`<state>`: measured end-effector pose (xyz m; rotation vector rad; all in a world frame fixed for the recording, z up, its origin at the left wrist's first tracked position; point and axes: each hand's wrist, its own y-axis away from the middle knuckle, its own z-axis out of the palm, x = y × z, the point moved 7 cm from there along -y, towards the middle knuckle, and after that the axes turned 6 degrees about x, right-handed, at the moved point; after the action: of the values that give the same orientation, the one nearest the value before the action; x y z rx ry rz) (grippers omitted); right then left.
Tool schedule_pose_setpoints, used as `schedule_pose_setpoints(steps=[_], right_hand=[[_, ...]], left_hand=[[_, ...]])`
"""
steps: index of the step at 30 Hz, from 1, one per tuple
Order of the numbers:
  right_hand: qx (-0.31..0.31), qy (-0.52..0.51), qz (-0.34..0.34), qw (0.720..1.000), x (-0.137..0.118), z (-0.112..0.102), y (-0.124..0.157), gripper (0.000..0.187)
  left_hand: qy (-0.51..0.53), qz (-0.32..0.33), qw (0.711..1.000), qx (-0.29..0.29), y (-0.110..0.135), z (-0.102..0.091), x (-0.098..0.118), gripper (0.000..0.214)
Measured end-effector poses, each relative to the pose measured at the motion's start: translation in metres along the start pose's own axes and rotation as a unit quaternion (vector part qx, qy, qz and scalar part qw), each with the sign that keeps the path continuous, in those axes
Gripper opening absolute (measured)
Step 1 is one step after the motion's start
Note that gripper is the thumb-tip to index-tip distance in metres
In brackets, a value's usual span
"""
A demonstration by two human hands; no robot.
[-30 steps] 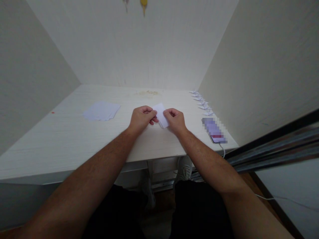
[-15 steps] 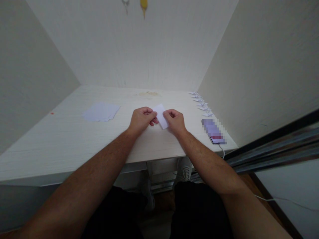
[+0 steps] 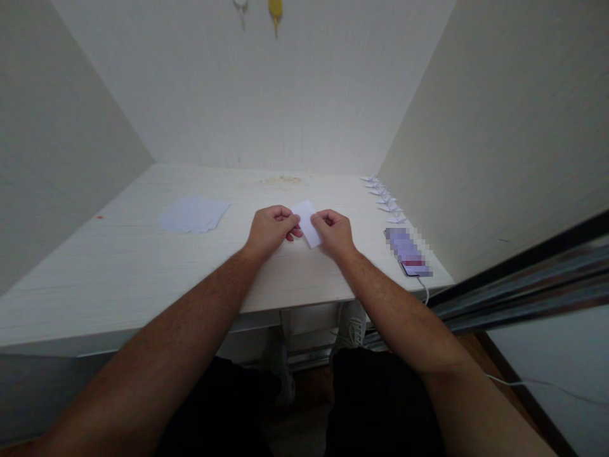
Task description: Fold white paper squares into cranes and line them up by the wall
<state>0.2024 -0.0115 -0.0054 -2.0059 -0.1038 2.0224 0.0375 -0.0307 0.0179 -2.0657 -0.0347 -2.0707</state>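
Between my two hands, over the middle of the table, is a small white piece of folded paper (image 3: 308, 222), turned at a slant. My left hand (image 3: 271, 230) pinches its left edge between thumb and fingers, with the other fingers curled beneath. My right hand (image 3: 335, 232) grips the opposite edge, thumb on top. The fingers partly cover both sides of the paper, so its folds are hard to make out.
A loose stack of white paper sheets (image 3: 193, 214) lies on the left of the white table (image 3: 124, 273). Along the right wall runs a row of several folded paper figures (image 3: 387, 202). Nearer me on that side lies a phone (image 3: 406, 251) with a white cable (image 3: 425, 290).
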Motion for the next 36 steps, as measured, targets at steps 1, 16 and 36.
schedule_pose_setpoints(steps=[1,16,36], right_hand=[[-0.001,0.001,0.001,1.0,0.0,0.0,0.0,0.032],[-0.034,-0.036,0.042,0.998,0.005,0.005,0.004,0.032],[-0.034,-0.037,0.03,0.998,0.011,0.002,-0.003,0.032]], left_hand=[[-0.002,0.001,1.0,-0.001,0.0,0.0,0.0,0.014],[-0.061,0.011,0.996,-0.058,0.004,0.006,0.003,0.015],[-0.05,-0.001,0.997,-0.063,0.002,0.006,-0.001,0.017]])
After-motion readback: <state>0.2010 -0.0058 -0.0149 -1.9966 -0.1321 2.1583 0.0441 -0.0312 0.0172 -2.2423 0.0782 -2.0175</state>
